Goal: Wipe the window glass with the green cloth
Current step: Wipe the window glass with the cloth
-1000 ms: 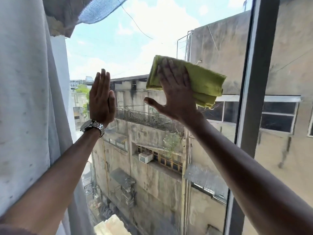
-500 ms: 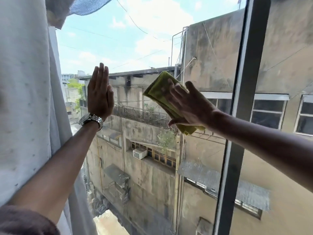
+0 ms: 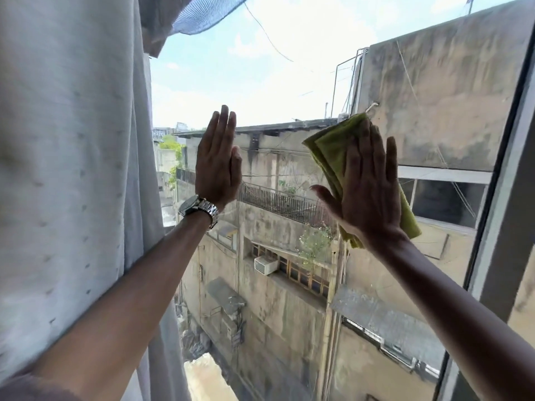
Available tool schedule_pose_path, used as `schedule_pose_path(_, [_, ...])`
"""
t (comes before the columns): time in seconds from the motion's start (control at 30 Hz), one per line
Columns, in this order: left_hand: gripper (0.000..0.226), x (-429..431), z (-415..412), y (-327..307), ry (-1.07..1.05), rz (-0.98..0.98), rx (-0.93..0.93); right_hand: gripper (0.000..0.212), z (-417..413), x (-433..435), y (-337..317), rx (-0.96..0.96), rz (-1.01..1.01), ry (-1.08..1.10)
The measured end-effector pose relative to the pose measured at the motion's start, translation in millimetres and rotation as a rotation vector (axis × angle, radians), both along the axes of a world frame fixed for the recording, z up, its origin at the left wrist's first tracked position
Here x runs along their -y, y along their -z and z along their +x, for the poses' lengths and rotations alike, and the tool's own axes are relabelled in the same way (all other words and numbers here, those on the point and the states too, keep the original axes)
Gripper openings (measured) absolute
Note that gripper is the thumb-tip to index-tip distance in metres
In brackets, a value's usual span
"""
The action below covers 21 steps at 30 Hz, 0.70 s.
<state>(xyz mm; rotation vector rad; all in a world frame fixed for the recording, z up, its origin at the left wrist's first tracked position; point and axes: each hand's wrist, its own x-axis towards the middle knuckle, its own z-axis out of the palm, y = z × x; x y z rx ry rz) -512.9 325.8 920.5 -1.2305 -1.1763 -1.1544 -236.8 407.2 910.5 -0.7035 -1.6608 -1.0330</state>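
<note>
Head view: cloth flat on the glass

We press the folded green cloth (image 3: 330, 151) against the window glass (image 3: 260, 91) under our right hand (image 3: 367, 192), fingers spread. Our left hand (image 3: 217, 166) braces flat, fingers together. Soft and light, the cloth needs broad palm pressure.

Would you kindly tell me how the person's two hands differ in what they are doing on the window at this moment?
The right hand presses the folded green cloth flat to the glass; the left hand lies bare on it. The right hand's fingers are spread, thumb out; the left hand's are held together. Only the left wrist wears a metal watch. Both are open, fingers up.
</note>
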Motion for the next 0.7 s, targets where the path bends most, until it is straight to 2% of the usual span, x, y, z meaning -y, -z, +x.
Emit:
schedule_pose_path(0.13, [0.056,1.9,5.1,1.6,0.005,-0.005,0.013,0.106,-21.1,4.5,-33.8,-0.165,-0.021,-0.063])
schedule_pose_path(0.23, [0.057,1.9,7.1,1.3,0.004,-0.012,0.028,0.107,-41.7,12.7,-68.9,-0.22,-0.02,-0.107])
schedule_pose_path(0.37, [0.055,-0.1,5.8,2.5,-0.004,0.021,0.025,0.105,-80.1,26.3,-104.2,-0.15,0.009,-0.163])
schedule_pose_path(0.47, [0.054,-3.1,5.5,4.2,-0.045,0.115,0.155,0.104,-106.9,35.3,-111.9,-0.067,0.001,-0.187])
schedule_pose_path(0.53, [0.055,-3.8,6.2,4.2,-0.06,0.15,0.215,0.103,-114.1,37.4,-107.8,-0.041,-0.005,-0.186])
schedule_pose_path(0.7, [0.055,-2.3,4.8,4.0,-0.083,0.129,0.194,0.099,-113.8,39.5,-70.8,0.062,0.001,-0.2])
